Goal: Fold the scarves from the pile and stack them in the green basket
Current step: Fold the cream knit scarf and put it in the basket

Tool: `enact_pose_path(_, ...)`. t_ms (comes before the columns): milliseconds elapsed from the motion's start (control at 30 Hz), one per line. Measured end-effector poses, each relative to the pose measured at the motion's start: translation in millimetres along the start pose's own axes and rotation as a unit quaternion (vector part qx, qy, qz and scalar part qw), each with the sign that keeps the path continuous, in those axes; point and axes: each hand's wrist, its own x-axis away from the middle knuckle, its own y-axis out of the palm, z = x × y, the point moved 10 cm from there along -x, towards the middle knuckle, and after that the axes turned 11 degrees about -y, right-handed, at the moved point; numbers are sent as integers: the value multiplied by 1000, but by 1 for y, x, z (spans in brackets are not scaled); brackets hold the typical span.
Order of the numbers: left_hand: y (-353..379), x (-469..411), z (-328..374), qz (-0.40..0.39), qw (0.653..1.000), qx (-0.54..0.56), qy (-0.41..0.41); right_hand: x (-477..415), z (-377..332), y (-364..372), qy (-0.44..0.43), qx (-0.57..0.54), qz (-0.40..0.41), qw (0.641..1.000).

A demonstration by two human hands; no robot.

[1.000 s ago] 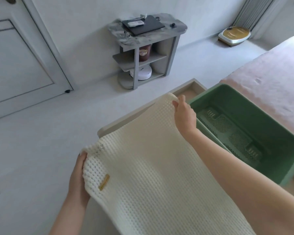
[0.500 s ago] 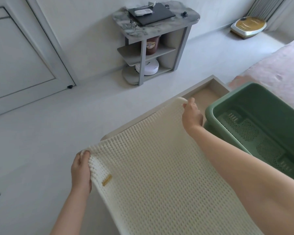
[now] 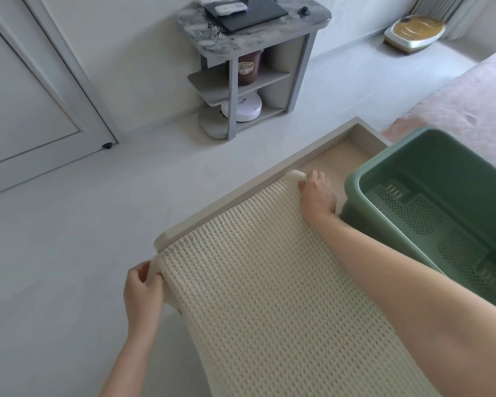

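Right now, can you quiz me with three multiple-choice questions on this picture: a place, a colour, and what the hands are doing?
1. Where is the green basket relative to the scarf? A) left of it B) right of it C) on top of it
2. What colour is the scarf? A) cream B) red C) black
3. How is the scarf held? A) one hand only B) no hand C) both hands, at its far corners

1 B: it stands on the person's right side.
2 A: pale cream waffle knit.
3 C: left hand and right hand each pinch a corner.
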Motion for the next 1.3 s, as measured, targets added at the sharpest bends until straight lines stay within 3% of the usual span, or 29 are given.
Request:
enact_pose_path(100,-13,34,25,90,991,-15,95,8,-7,-4,-30,-11,3,999)
enact_pose_path(167,-8,77,48,108,969,-11,222,26,-12,-11,-56,-76,19,995)
enact_pose_path(267,43,137,63,-5,934,-61,352,75,-20,-27,-114,-139,39,983)
enact_pose_path(367,109,174,52,-96,875,-212,425,140,-18,-33,-147,-193,22,970)
enact_pose_path(533,150,163,22,-63,812,-398,423,229,22,2,-155,-86,-100,979)
enact_pose_path(700,155,162,16,-36,796,-428,426,233,40,13,-150,-56,-157,975)
enact_pose_path(1067,151,200,-14,-62,797,-431,419,291,82,1,-142,-49,-152,977)
enact_pose_path(1200,146,215,-17,-80,823,-406,389,298,85,-4,-156,-106,-158,969)
enact_pose_path(1300,155,234,1,-101,813,-385,425,304,87,-37,-141,-187,-67,970)
